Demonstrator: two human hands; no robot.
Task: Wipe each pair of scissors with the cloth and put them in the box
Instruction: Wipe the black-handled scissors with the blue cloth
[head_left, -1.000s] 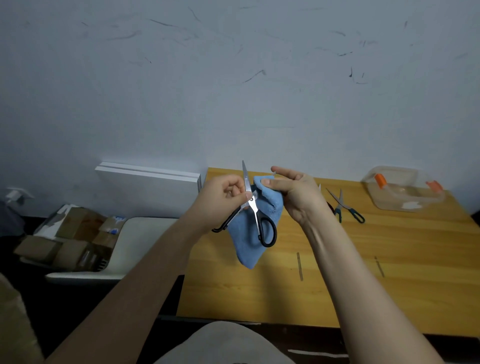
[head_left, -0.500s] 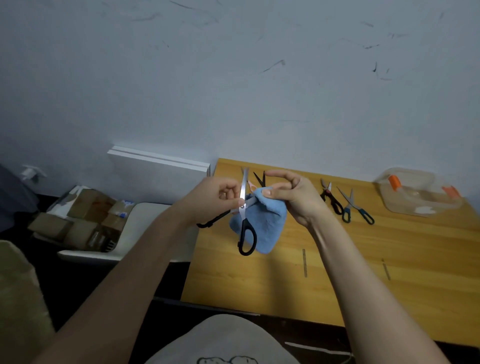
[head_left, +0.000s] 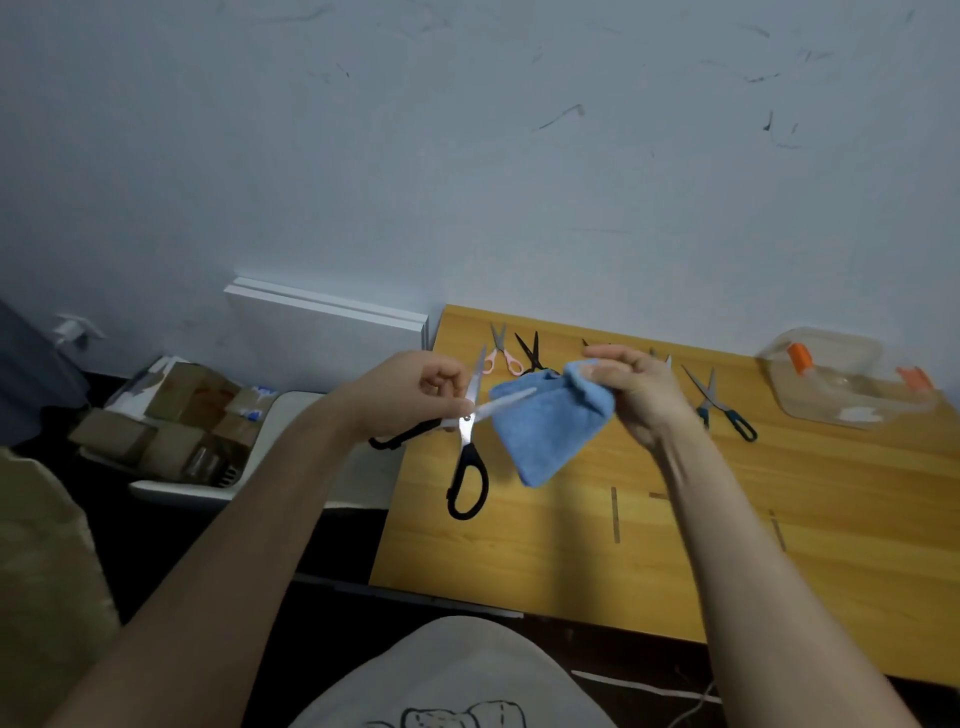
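Observation:
My left hand (head_left: 415, 389) grips the black-handled scissors (head_left: 467, 467) near the pivot; their blades are spread wide apart, one handle loop hanging down and the other pointing left. My right hand (head_left: 634, 395) pinches the top of the blue cloth (head_left: 545, 426), which hangs just right of the blades, one blade tip lying against it. On the wooden table (head_left: 675, 545) at the back lie pink-handled scissors (head_left: 504, 353), black scissors (head_left: 532, 353) and teal-handled scissors (head_left: 722, 405). The clear plastic box (head_left: 841, 379) with orange clips stands at the far right.
White boards (head_left: 327, 332) lean on the wall left of the table. A white bin (head_left: 208, 431) with cardboard boxes sits lower left, beside the table's left edge. More scissors lie partly hidden behind my right hand.
The scissors' blades have spread wider and the cloth has slid right, off the blade. Both hands sit slightly lower and farther apart.

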